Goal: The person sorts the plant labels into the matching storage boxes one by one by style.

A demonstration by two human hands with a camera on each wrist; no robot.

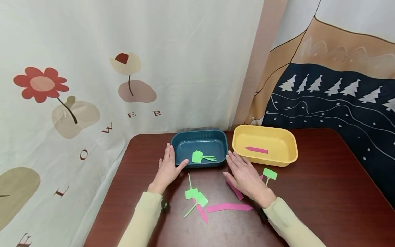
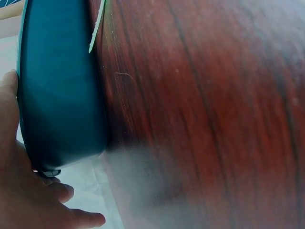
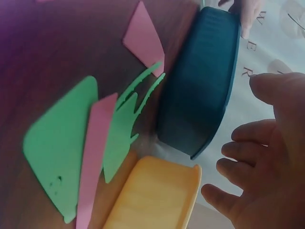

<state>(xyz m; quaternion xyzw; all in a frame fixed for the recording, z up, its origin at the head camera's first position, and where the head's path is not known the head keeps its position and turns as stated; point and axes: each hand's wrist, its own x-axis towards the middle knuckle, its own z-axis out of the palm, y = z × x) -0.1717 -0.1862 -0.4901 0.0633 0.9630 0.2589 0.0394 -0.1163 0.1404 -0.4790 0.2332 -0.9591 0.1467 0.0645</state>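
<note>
A dark teal bin point(image 1: 182, 145) stands at the back of the table with several green T-shaped plant tags point(image 1: 197, 156) inside. My left hand point(image 1: 167, 171) lies along its left side, fingers straight and the thumb at the front rim. In the left wrist view, that hand point(image 2: 28, 191) touches the bin's edge with spread fingers. By the bin's front right corner is my right hand point(image 1: 247, 176), fingers extended and holding nothing. Beneath it a pink pointed label point(image 1: 236, 190) shows partly, the rest hidden. The right wrist view shows the hand point(image 3: 257, 162) beside both bins.
A yellow bin point(image 1: 287, 151) stands right of the teal one, with a pink label point(image 1: 257, 150) in it. Green tags point(image 1: 191, 193) and pink labels point(image 1: 228, 207) lie on the brown table point(image 1: 324, 192). One green tag point(image 1: 270, 173) lies beside the right hand. Printed curtains point(image 1: 191, 68) hang behind.
</note>
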